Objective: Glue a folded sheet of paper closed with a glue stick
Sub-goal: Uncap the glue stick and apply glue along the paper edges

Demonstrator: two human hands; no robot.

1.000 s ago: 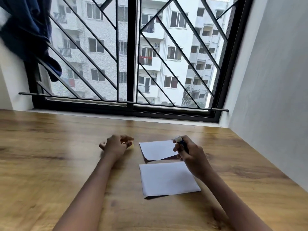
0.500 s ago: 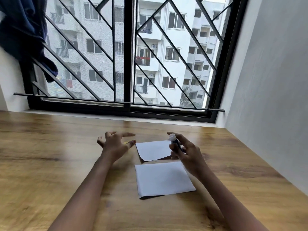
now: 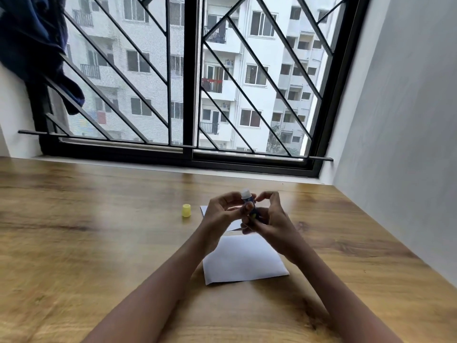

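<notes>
Head view, the only view supplied: both hands were raised together over the middle of the wooden table, above the far flap of the folded sheet of paper. The right hand was closed around the lower barrel of the glue stick, which stood roughly upright with its white tip uppermost. The left hand had come in from the left, where half a second before it hovered spread and empty near the sheet's far-left corner; its thumb and fingers were now closed against the barrel as well. Whether it gripped firmly or only pinched could not be determined, as the fingers overlapped. The yellow cap stood alone on the table just left of the sheet's far flap, touching neither hand; it had been hidden under the left hand a second earlier. The paper lay flat near the table's centre, its near panel fully visible, its far flap largely masked by the hands. Assessment: the stick was uncapped and the two-handed hold suggested the base was being twisted to advance the glue. No glue appeared on the paper, so application and pressing the fold shut remained outstanding. The frame was slightly blurred at the left.
</notes>
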